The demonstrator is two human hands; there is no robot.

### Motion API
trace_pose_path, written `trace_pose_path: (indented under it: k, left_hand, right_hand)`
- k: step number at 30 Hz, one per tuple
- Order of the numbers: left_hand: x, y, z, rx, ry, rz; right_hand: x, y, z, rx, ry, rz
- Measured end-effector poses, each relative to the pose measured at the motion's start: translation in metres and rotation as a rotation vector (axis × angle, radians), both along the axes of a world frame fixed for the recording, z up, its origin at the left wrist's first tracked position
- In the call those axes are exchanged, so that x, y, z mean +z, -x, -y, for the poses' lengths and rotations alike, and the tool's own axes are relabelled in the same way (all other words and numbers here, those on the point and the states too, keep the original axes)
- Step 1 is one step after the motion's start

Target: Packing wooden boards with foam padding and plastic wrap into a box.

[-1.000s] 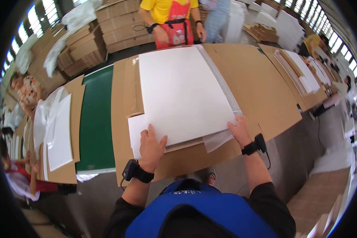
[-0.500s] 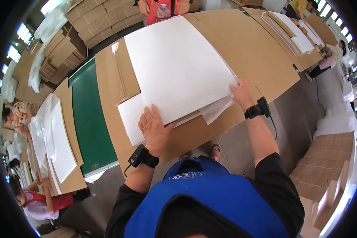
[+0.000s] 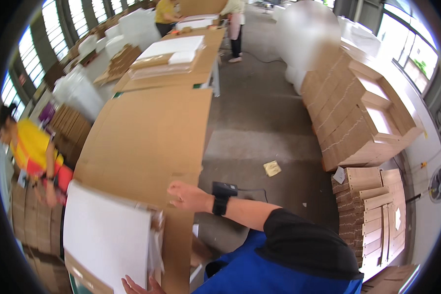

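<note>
A large white foam sheet lies on the cardboard-covered table at the lower left. Layers of brown board and clear plastic film stick out along its right edge. Low in the picture, my left hand is by the near right corner of the sheet, fingers apart; its lower part is cut off. My right hand is over the brown cardboard, right of the stack, its fingers curled in and nothing visible in them. A black device is strapped to my right wrist.
Along the table's far end lies another stack of white sheets. A co-worker in yellow stands at the left edge. Cardboard piles and bundled strips line the right side. A yellowish paper lies on the floor.
My view has swung to the right along the table. My right hand has left the sheet's edge and curled closed; my left hand stays near the sheet.
</note>
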State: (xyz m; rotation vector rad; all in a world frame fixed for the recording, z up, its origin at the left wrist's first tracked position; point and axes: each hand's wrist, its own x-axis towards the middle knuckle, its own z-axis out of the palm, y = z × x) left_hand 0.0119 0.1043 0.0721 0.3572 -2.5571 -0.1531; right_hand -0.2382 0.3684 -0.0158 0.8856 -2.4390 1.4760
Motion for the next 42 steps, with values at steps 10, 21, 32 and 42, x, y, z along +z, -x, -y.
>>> trace_pose_path:
  k: [10,21,32,42]
  left_hand:
    - [-0.017,0.286,-0.367,-0.901,-0.718,0.657]
    - [-0.149,0.482,-0.598,-1.235,-0.348,0.730]
    - [-0.109,0.267,-0.597,-0.394,-0.794,0.419]
    - [-0.103,-0.074,-0.478,0.528,-1.040,-0.140]
  right_hand:
    - [0.001,0.036,-0.397,0.134,0.072,0.798]
    - [-0.004,0.071,-0.569,-0.368,0.234,1.022]
    - [-0.066,0.120,-0.630,0.014,-0.062,1.119]
    - [-0.098,-0.021,-0.298,1.043,-0.791,0.782]
